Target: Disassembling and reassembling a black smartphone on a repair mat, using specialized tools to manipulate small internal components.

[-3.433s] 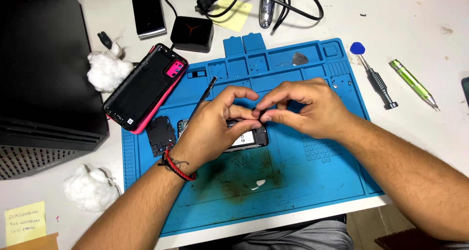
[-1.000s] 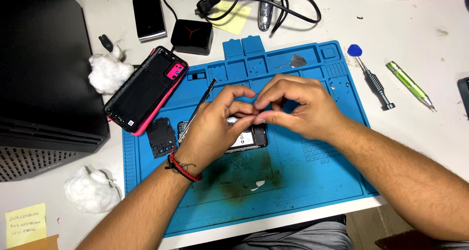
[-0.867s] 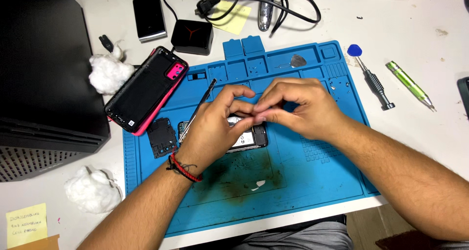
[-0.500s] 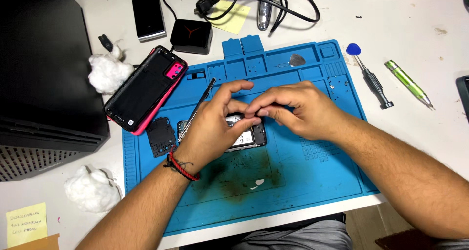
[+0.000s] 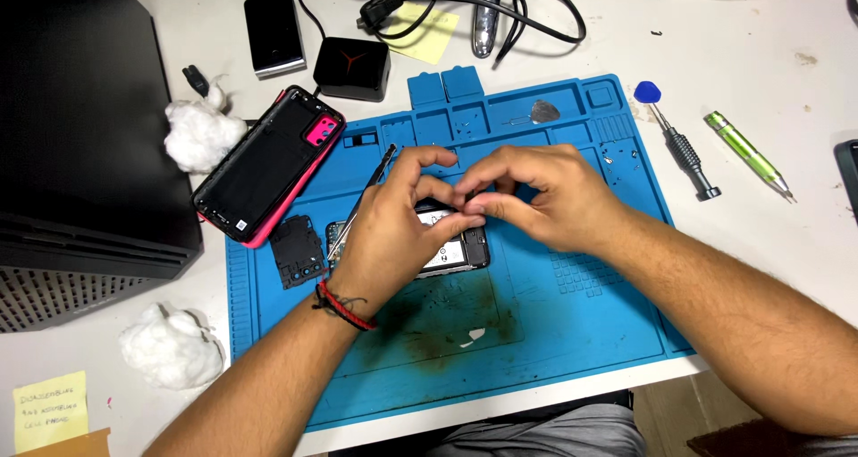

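An opened phone lies on the blue repair mat, mostly hidden under both hands. My left hand rests over its left part, thumb and fingers pinched at its top edge. My right hand meets it from the right, fingertips pinched on a small dark part of the phone. Thin metal tweezers lie slanted beside my left hand. A small black cover piece lies on the mat to the left.
A pink-and-black phone back cover lies at the mat's upper left. Cotton wads, a black charger, a small dark phone, cables, a blue-capped screwdriver and a green one surround it. A black box stands left.
Both hands have stayed over the phone; the right hand's fingertips shifted slightly left and down, closer onto the phone's top edge.
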